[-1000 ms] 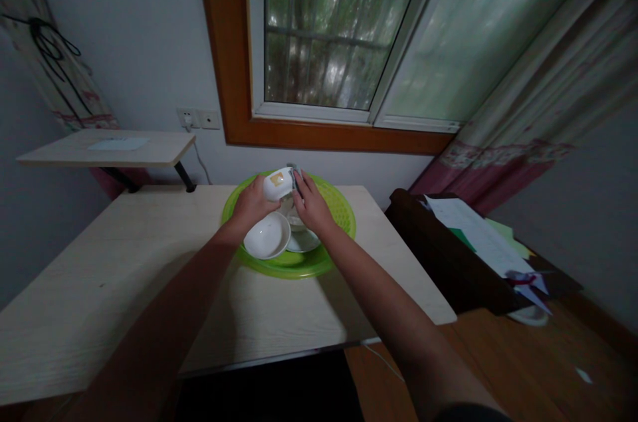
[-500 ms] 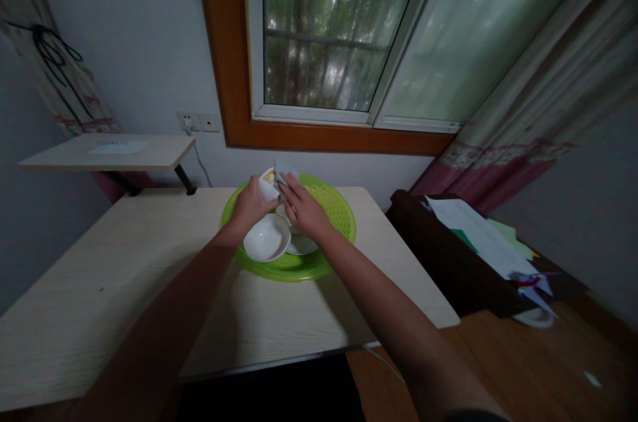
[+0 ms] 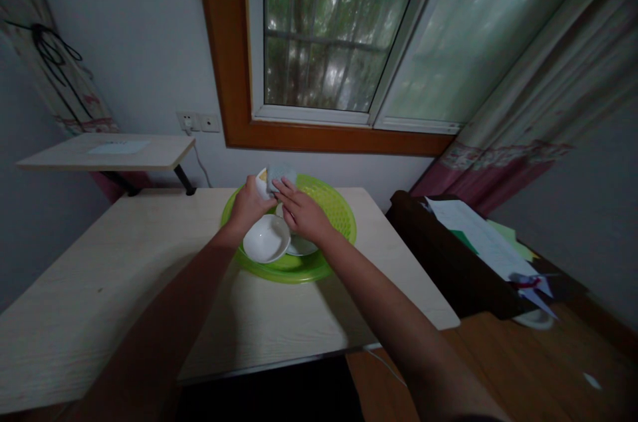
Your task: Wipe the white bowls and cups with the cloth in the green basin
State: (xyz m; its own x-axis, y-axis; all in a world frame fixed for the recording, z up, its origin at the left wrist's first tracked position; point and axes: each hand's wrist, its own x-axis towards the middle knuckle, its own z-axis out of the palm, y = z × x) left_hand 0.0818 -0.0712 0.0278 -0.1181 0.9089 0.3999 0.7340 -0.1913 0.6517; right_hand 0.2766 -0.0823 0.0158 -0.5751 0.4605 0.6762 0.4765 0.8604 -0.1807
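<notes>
Dim daylight falls through a wood-framed window [image 3: 323, 43] onto pale walls [image 3: 149, 30], with floral curtains [image 3: 538, 83] at either side, a light wooden desk [image 3: 149, 276] with a raised shelf [image 3: 114, 153] below, and reddish-brown wooden flooring [image 3: 478, 362] at right

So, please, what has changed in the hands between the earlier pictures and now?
The printed bowl has tilted and shifted slightly left in the left hand. The right hand has also moved left, and the grey cloth now covers more of the bowl's printed side. Nothing was let go. The open white bowl and green basket stayed in place.
</notes>
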